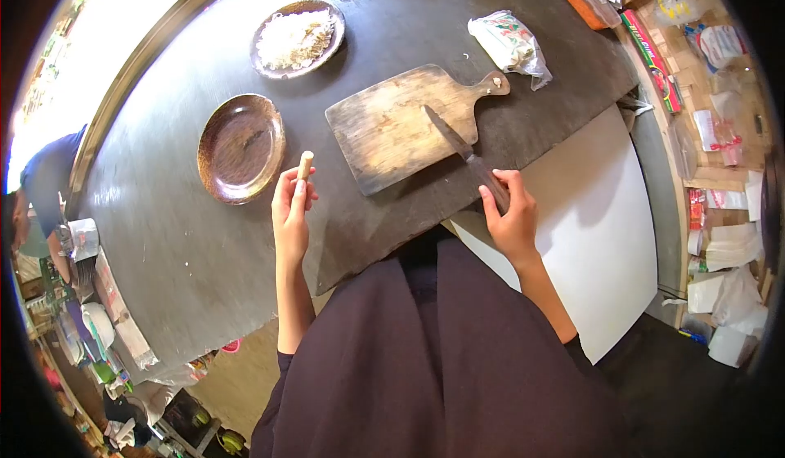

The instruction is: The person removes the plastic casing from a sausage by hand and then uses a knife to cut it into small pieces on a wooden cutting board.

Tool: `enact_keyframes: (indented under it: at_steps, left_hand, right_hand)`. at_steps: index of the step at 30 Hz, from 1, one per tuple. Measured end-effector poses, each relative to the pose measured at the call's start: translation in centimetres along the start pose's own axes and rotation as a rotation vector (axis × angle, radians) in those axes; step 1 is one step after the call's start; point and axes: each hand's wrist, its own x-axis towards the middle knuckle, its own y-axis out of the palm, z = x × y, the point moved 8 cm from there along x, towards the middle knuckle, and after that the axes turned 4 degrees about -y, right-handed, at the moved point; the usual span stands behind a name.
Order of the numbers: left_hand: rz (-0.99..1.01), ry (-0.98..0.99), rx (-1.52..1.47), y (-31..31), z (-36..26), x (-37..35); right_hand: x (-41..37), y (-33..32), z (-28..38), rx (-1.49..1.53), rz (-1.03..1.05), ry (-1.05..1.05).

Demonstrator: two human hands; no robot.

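So, two brown plates on the desk (163, 278): the far plate (338, 37) has one heap of pale shreds (294, 41), and the near plate (241, 159) sits just left of the left grip (291, 204). That one's pinched shut around one pale stick (305, 165), between near plate and cutting board (372, 131). Right grip (513, 213) is closed around one knife (451, 136), whose blade blocks part of the board. One plastic packet (507, 39), far right.

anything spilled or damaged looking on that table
Only minor things: a small pale scrap lies loose beside the plastic bag, away from the plate of pale shreds, and the cutting board has darkened patches near its edges, perhaps from wear. Nothing looks tipped over.
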Motion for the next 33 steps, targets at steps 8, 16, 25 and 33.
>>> enact_keyframes:
  at_steps: [8,16,25,33]
  left_hand:
    - [0.083,-0.002,-0.013,2.4,-0.4,0.1]
    - [0.370,-0.090,-0.083,9.8,-1.2,-1.1]
    - [0.391,-0.067,-0.034,11.5,-1.1,-0.5]
    - [0.393,-0.079,-0.018,13.1,-2.3,-0.4]
  right_hand:
    - [6.5,-1.0,-6.6,0.042,-0.145,0.152]
    - [3.5,-1.1,-8.3,-0.041,-0.048,0.242]
    - [-2.1,-4.3,-8.1,0.571,0.075,0.506]
    - [5.7,1.7,-10.5,0.977,0.156,0.597]
